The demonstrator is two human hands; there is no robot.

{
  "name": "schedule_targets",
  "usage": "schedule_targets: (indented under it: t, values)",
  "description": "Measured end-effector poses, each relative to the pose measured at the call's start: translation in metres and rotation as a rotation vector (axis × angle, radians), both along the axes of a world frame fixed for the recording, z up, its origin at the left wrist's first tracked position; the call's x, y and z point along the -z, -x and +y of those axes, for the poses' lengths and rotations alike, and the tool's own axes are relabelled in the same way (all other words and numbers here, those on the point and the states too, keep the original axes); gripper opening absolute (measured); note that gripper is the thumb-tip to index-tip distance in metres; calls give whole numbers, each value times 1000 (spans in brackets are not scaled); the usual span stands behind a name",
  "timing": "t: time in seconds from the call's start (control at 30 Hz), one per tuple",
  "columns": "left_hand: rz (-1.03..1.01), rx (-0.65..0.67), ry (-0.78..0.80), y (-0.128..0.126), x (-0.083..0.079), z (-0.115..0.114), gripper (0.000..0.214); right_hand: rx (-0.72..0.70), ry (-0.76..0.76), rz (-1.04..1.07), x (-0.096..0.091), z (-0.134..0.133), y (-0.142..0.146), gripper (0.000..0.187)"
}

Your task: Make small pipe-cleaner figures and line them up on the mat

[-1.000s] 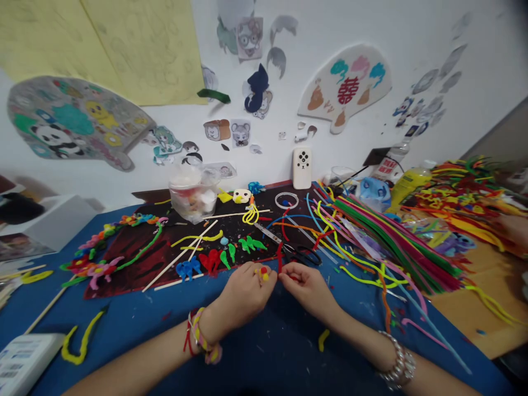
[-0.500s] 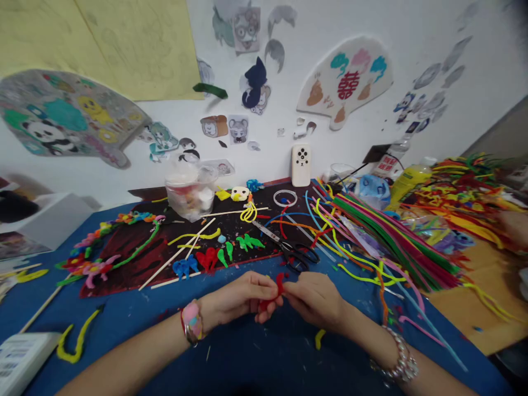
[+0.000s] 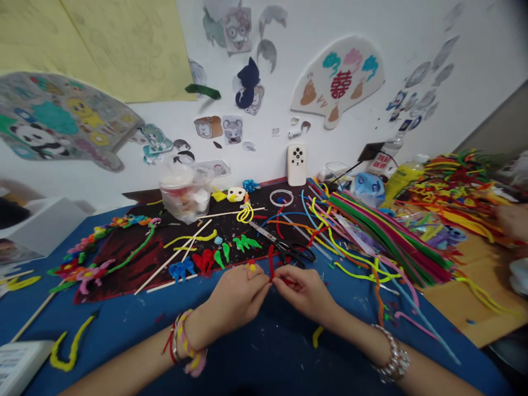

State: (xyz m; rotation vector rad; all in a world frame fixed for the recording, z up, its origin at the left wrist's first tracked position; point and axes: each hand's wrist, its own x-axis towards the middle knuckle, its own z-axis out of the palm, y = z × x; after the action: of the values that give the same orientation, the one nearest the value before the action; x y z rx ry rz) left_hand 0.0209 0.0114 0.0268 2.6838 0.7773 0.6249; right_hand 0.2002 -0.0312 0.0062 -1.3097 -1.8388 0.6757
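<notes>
A red pipe cleaner [image 3: 271,263] stands up between my two hands, its upper end free and its lower part pinched by the fingers. My left hand [image 3: 237,294] is turned back-up, fingertips closed on the pipe cleaner; a yellow ring shows on one finger. My right hand [image 3: 305,291] pinches the same piece from the other side, thumb and forefinger together. Just beyond them lie black-handled scissors [image 3: 284,245]. Bent fuzzy pieces in blue [image 3: 181,269], red [image 3: 204,261] and green [image 3: 223,254] are lined up left of the scissors.
Loose pipe cleaners [image 3: 350,253] and a thick striped bundle [image 3: 396,236] spread to the right. A plastic tub [image 3: 185,192] and a white phone [image 3: 296,165] stand by the wall. A colourful fuzzy garland [image 3: 94,242] lies left. At the far right edge another person's hand [image 3: 511,220] shows.
My left hand has rolled over from palm-side to back-up. The red pipe cleaner now sticks up longer and straighter between the fingertips. The whole view has shifted slightly.
</notes>
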Motion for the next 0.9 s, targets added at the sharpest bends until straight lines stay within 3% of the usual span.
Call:
schedule_targets:
  t: [0.17, 0.23, 0.27, 0.37, 0.57, 0.73, 0.9]
  values:
    - [-392, 15, 1210, -5, 0, 0, 21, -88, -227, -84, -6, -1, -5, 17]
    - [-555, 19, 1544, -7, 5, -1, 17, -104, -265, -114, -5, 0, -6, 17]
    - [-595, 24, 1625, -8, 7, -1, 17, -106, -263, -117, -3, 1, -7, 16]
    - [-576, 6, 1593, -9, 8, 2, 19, -85, -204, -67, 1, 4, -10, 14]
    - [-398, -90, 1202, -9, 3, 10, 17, -24, -160, -18, 0, 9, -11, 10]
    - [-478, -87, 1159, -11, 14, 9, 19, -5, -108, 43, -2, 11, -10, 12]
    - [-491, -147, 1091, -10, 17, 9, 19, -35, 86, 166, -3, 12, -7, 12]
